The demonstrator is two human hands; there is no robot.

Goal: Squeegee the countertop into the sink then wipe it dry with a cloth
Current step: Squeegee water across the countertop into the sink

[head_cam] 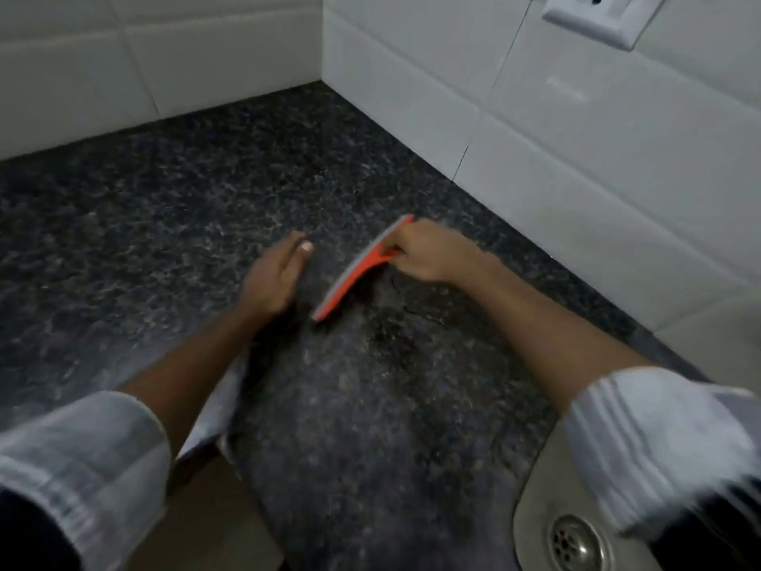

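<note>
Nearest the camera, two rolled-up white sleeves (82, 459) are framing the view, one on each forearm. At the lower right, one steel sink (531, 500) is showing a corner of its basin, with one round drain (576, 544) in it. A pale piece of fabric (214, 414) is lying at the counter's near edge, partly under the left forearm; whether it is a cloth or part of the shirt cannot be told.

One dark speckled counter (164, 241) is filling the middle of the view. The left hand (274, 278) is resting on it palm down, its grip fully open with the fingers stretched flat and holding nothing. Just beside it, the right hand (428, 253) is closing its grip tightly around the short handle of one orange squeegee (358, 269). The squeegee is lying between the two hands, its blade running diagonally from near left to far right, with the lower edge touching the counter, well apart from the sink.

Farther back, two white tiled walls (576, 138) are meeting in a corner. One white wall socket (593, 14) is sitting on the right-hand wall at the top of the view.
</note>
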